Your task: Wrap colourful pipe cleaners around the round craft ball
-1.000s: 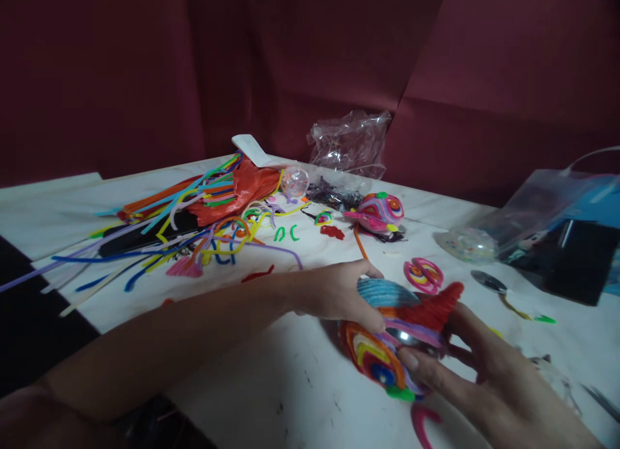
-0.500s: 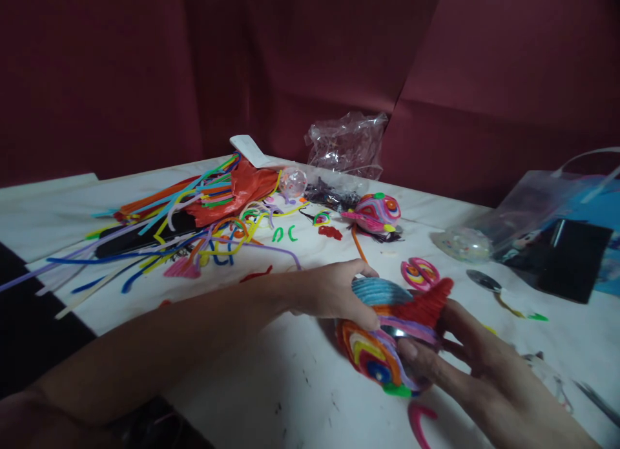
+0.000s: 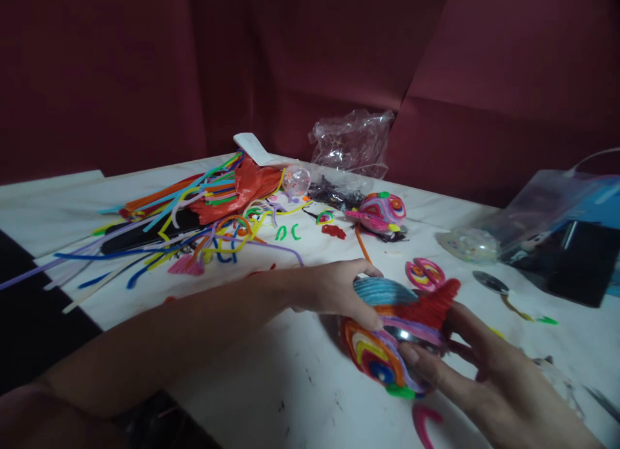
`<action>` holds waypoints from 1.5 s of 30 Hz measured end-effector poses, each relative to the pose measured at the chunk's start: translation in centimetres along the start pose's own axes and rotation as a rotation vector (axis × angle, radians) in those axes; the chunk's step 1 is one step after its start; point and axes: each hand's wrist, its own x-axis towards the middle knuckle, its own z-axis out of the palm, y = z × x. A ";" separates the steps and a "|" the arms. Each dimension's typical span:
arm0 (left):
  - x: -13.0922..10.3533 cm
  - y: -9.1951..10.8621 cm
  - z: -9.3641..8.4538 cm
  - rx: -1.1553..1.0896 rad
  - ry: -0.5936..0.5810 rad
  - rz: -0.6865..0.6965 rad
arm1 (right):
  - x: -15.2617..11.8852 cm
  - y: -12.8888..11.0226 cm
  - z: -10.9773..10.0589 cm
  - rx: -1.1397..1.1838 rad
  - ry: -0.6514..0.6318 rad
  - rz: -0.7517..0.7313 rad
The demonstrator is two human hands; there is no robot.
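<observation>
Both my hands hold a round craft ball point(image 3: 393, 333) covered in coiled pipe cleaners: blue on top, red at the right, an orange, yellow and blue spiral on the front. My left hand point(image 3: 334, 289) grips its upper left side, thumb across the blue coil. My right hand point(image 3: 477, 378) cups it from the right and below, thumb on the purple band. The ball rests low over the white table point(image 3: 290, 384).
A second decorated ball point(image 3: 380, 212) lies farther back. A pile of loose pipe cleaners point(image 3: 194, 223) and an orange bag point(image 3: 242, 184) are at the back left. Nearby lie a pink spiral point(image 3: 425, 274), a pink curl point(image 3: 422, 423), clear plastic bags point(image 3: 353, 142) and a black box point(image 3: 578, 261).
The view shifted slightly. My hands keep their hold on the ball, which has barely moved.
</observation>
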 end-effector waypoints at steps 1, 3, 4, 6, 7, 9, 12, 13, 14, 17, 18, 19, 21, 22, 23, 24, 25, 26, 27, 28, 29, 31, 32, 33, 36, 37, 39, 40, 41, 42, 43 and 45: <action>0.0 0.0 0.0 -0.012 -0.008 -0.004 | 0.0 0.0 0.0 -0.002 -0.001 -0.012; -0.1 0.1 0.0 -0.040 -0.015 -0.010 | -0.1 0.1 -0.1 0.005 -0.009 -0.014; -0.1 0.2 0.1 -0.053 -0.014 -0.015 | -0.1 0.1 -0.1 0.002 -0.009 -0.017; -0.1 0.2 0.2 -0.072 -0.005 -0.021 | -0.1 0.2 -0.1 -0.014 -0.006 -0.015; -0.1 0.2 0.2 -0.082 0.001 -0.025 | -0.1 0.1 -0.1 -0.020 -0.003 -0.018; -0.1 0.1 0.3 -0.111 0.017 -0.030 | -0.1 0.1 0.0 -0.022 -0.001 -0.011; -0.1 0.1 0.4 -0.162 0.022 -0.040 | -0.1 -0.1 0.1 -0.024 0.008 -0.012; -0.1 0.1 0.4 -0.169 0.023 -0.043 | -0.1 -0.1 0.1 -0.025 0.012 -0.017; -0.1 0.1 0.5 -0.170 0.025 -0.048 | -0.1 -0.2 0.1 -0.025 0.025 -0.019; -0.2 0.1 0.5 -0.162 0.035 -0.044 | -0.2 -0.5 -0.2 0.019 0.050 0.036; -0.2 0.2 0.5 -0.160 0.035 -0.039 | -0.2 -0.7 -0.3 0.044 0.060 0.075; -0.2 0.2 0.5 -0.159 0.033 -0.036 | -0.2 -0.8 -0.5 0.068 0.068 0.126; -0.2 0.3 0.5 -0.157 0.030 -0.034 | -0.3 -1.1 -0.6 0.097 0.104 0.212; -0.2 0.3 0.4 -0.159 0.029 -0.036 | -0.3 -1.2 -0.6 0.096 0.125 0.235; -0.2 0.3 0.4 -0.162 0.026 -0.037 | -0.3 -1.2 -0.6 0.093 0.131 0.244; -0.2 0.2 0.4 -0.165 0.024 -0.036 | -0.3 -1.2 -0.5 0.103 0.113 0.236; -0.2 0.2 0.4 -0.164 0.024 -0.037 | -0.3 -1.1 -0.4 0.124 0.073 0.216; -0.2 0.1 0.4 -0.163 0.024 -0.036 | -0.3 -1.0 -0.3 0.143 0.029 0.186; -0.2 0.1 0.4 -0.159 0.023 -0.035 | -0.2 -0.8 -0.1 0.154 -0.003 0.152; -0.2 0.0 0.4 -0.156 0.025 -0.032 | -0.1 -0.6 0.0 0.154 -0.017 0.122; -0.2 0.0 0.4 -0.152 0.028 -0.030 | -0.1 -0.4 0.1 0.139 -0.018 0.100; -0.2 0.0 0.4 -0.155 0.030 -0.026 | 0.0 -0.1 0.2 0.080 -0.001 0.078; -0.2 0.0 0.4 -0.159 0.030 -0.028 | 0.1 0.0 0.2 0.053 0.002 0.064; -0.2 0.1 0.4 -0.167 0.031 -0.033 | 0.1 0.1 0.2 0.029 0.001 0.052; -0.1 0.2 0.5 -0.220 0.030 -0.051 | 0.1 -0.1 0.2 -0.024 0.017 0.049; -0.1 0.2 0.4 -0.240 0.027 -0.056 | 0.1 -0.2 0.2 -0.028 0.023 0.071; 0.0 0.2 0.3 -0.267 0.024 -0.065 | 0.2 -0.4 0.1 -0.017 0.026 0.122; 0.0 0.1 0.3 -0.274 0.023 -0.069 | 0.2 -0.4 0.1 -0.015 0.031 0.138; -0.1 0.1 0.3 -0.281 0.021 -0.072 | 0.3 -0.4 0.1 -0.015 0.033 0.150; -0.1 0.0 0.3 -0.291 0.018 -0.070 | 0.3 -0.4 0.0 -0.017 0.032 0.162; -0.3 -0.1 0.4 -0.306 0.021 -0.068 | 0.4 -0.3 0.0 -0.027 0.033 0.164; -0.6 -0.4 0.8 -0.356 0.055 -0.055 | 0.5 -0.1 0.0 -0.052 0.047 0.180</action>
